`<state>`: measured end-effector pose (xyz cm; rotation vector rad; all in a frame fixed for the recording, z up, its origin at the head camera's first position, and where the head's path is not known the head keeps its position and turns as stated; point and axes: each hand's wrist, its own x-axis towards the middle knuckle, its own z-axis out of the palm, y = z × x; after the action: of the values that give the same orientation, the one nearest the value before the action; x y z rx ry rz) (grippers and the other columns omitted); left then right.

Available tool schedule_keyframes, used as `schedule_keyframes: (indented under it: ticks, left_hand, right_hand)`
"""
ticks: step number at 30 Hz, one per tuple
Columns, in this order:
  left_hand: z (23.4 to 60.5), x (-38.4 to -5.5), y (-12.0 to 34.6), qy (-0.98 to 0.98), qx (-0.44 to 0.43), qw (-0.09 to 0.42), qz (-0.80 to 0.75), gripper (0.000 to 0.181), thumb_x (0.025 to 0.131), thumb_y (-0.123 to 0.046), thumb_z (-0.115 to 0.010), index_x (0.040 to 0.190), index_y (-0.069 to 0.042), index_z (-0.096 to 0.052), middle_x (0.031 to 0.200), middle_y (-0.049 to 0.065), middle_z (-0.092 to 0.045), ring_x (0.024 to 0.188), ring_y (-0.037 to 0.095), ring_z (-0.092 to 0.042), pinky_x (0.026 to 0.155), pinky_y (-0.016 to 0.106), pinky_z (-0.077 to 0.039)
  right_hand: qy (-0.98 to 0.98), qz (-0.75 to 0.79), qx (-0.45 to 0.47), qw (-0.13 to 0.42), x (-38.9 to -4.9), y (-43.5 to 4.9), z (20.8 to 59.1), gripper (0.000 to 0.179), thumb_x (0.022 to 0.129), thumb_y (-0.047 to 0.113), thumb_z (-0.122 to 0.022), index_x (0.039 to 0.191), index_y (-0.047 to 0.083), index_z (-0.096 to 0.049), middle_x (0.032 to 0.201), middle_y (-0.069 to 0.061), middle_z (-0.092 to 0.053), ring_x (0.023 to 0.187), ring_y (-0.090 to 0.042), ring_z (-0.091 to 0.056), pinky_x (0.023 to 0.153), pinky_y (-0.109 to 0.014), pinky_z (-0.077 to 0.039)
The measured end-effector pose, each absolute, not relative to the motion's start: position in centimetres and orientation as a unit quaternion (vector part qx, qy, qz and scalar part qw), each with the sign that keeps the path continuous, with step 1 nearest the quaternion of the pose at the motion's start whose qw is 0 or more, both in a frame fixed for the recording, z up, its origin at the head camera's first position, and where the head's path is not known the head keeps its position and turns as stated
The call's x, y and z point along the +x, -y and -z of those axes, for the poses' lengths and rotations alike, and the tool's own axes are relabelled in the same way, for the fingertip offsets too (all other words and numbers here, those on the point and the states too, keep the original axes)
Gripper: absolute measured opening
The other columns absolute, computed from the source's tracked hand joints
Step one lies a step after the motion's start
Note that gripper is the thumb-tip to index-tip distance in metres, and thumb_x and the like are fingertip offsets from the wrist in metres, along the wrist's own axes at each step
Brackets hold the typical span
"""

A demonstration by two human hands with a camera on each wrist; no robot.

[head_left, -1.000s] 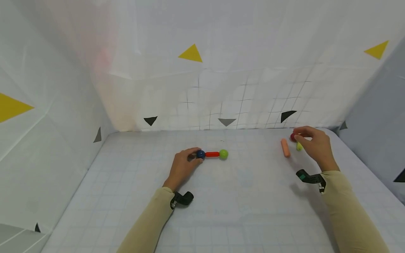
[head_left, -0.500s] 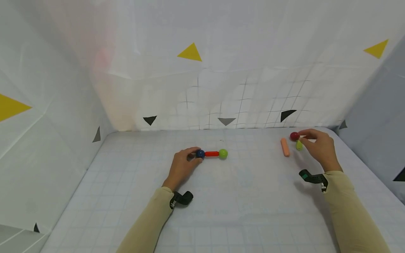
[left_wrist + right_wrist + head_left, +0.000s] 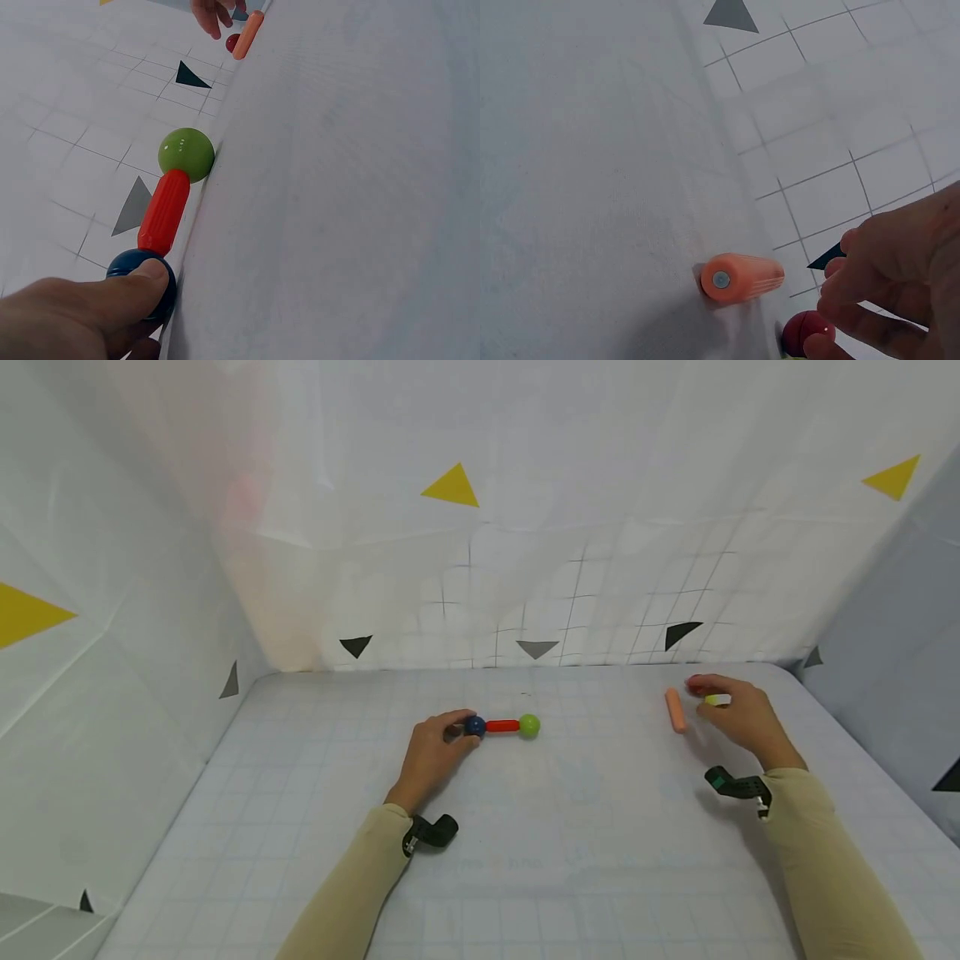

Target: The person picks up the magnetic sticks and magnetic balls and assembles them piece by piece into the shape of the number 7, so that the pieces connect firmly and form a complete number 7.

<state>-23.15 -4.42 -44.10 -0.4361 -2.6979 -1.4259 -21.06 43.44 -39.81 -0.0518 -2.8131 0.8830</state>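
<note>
My left hand (image 3: 431, 756) pinches a dark blue ball (image 3: 476, 726) between thumb and fingers. A red rod (image 3: 502, 726) joins that ball to a light green ball (image 3: 529, 726), all in one line. At the far right, my right hand (image 3: 742, 714) hovers with bent, parted fingers over a dark red ball (image 3: 808, 332). A yellow-green rod (image 3: 717, 700) shows in the gap between its thumb and index finger. In the left wrist view, the right fingers look apart from the red ball. Left of that hand lies an orange rod (image 3: 676, 710), with a grey metal disc in its end.
A white gridded sheet covers the table (image 3: 570, 827). White sheet walls stand at the back (image 3: 600, 577) and both sides, with yellow, black and grey triangles on them. Each wrist wears a black camera mount (image 3: 738, 783).
My right hand first drew back from the red ball, then came forward over it with fingers more spread. The yellow-green rod now appears turned more sideways. My left hand stays put.
</note>
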Motion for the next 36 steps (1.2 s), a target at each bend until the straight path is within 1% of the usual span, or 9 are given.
schedule_keyframes:
  ticks: [4,7,9,14,17,23,27,30,36]
  left_hand:
    - [44.0,-23.1,4.4,0.874,-0.143,0.03,0.463,0.041,0.093,-0.021,-0.082,0.133,-0.023,-0.072,0.119,0.001,-0.071,0.109,0.02,-0.061,0.097,0.044,-0.048]
    - [44.0,-23.0,4.4,0.875,-0.142,0.029,0.462,0.042,0.093,-0.022,-0.082,0.133,-0.023,-0.072,0.12,0.0,-0.071,0.109,0.02,-0.061,0.097,0.045,-0.048]
    - [44.0,-23.0,4.3,0.875,-0.14,0.028,0.462,0.042,0.093,-0.022,-0.082,0.133,-0.023,-0.072,0.12,0.0,-0.071,0.108,0.02,-0.061,0.097,0.045,-0.048]
    - [44.0,-23.1,4.3,0.877,-0.136,0.026,0.461,0.041,0.094,-0.023,-0.081,0.134,-0.024,-0.072,0.12,0.0,-0.07,0.108,0.019,-0.06,0.096,0.044,-0.048]
    - [44.0,-23.1,4.3,0.877,-0.134,0.025,0.461,0.041,0.094,-0.023,-0.081,0.134,-0.024,-0.072,0.121,-0.001,-0.07,0.109,0.019,-0.06,0.097,0.044,-0.048]
    - [43.9,-23.0,4.4,0.879,-0.134,0.027,0.457,0.041,0.094,-0.024,-0.08,0.134,-0.023,-0.072,0.122,0.0,-0.07,0.11,0.019,-0.061,0.098,0.045,-0.048]
    - [44.0,-23.1,4.5,0.878,-0.139,0.028,0.457,0.041,0.094,-0.024,-0.081,0.134,-0.023,-0.072,0.122,0.0,-0.071,0.11,0.02,-0.061,0.098,0.045,-0.048]
    - [44.2,-23.1,4.5,0.876,-0.144,0.029,0.458,0.041,0.094,-0.023,-0.081,0.134,-0.022,-0.072,0.122,0.001,-0.071,0.11,0.02,-0.062,0.098,0.045,-0.048]
    - [44.1,-23.2,4.5,0.875,-0.15,0.033,0.46,0.042,0.093,-0.021,-0.081,0.134,-0.021,-0.072,0.122,0.001,-0.071,0.11,0.021,-0.062,0.098,0.046,-0.048]
  right_hand:
    - [0.956,-0.287,0.014,0.054,-21.2,-43.0,40.0,0.047,0.096,-0.001,-0.064,0.142,-0.005,-0.056,0.131,-0.033,-0.058,0.123,-0.05,-0.052,0.099,-0.065,-0.045]
    - [0.959,-0.28,0.029,0.028,-21.2,-42.8,40.2,0.052,0.097,0.005,-0.068,0.144,-0.005,-0.053,0.132,-0.035,-0.057,0.12,-0.053,-0.054,0.096,-0.066,-0.047]
    - [0.959,-0.28,0.041,0.017,-21.3,-42.8,40.3,0.055,0.097,0.008,-0.071,0.146,-0.006,-0.051,0.136,-0.035,-0.055,0.119,-0.053,-0.055,0.095,-0.066,-0.047]
    - [0.957,-0.276,0.091,0.021,-21.5,-42.8,40.6,0.054,0.094,0.001,-0.069,0.143,-0.012,-0.051,0.144,-0.033,-0.05,0.118,-0.05,-0.058,0.095,-0.063,-0.049]
    - [0.957,-0.269,0.108,0.025,-21.7,-42.9,40.7,0.055,0.091,-0.002,-0.07,0.141,-0.016,-0.051,0.144,-0.033,-0.047,0.115,-0.049,-0.059,0.094,-0.062,-0.05]
    - [0.96,-0.267,0.086,0.001,-21.9,-42.8,40.9,0.065,0.086,0.006,-0.081,0.139,-0.016,-0.052,0.142,-0.033,-0.042,0.11,-0.045,-0.06,0.092,-0.059,-0.052]
    - [0.958,-0.28,0.059,-0.023,-21.7,-42.5,40.6,0.069,0.086,0.012,-0.083,0.142,-0.011,-0.05,0.137,-0.033,-0.05,0.111,-0.045,-0.061,0.091,-0.059,-0.052]
    - [0.957,-0.283,0.044,-0.039,-21.4,-42.4,40.3,0.074,0.087,0.019,-0.084,0.144,-0.008,-0.046,0.127,-0.031,-0.06,0.111,-0.045,-0.061,0.09,-0.06,-0.051]
    - [0.959,-0.273,0.034,-0.061,-21.4,-42.3,40.1,0.096,0.083,0.034,-0.091,0.149,-0.013,-0.039,0.129,-0.032,-0.058,0.116,-0.047,-0.057,0.095,-0.064,-0.048]
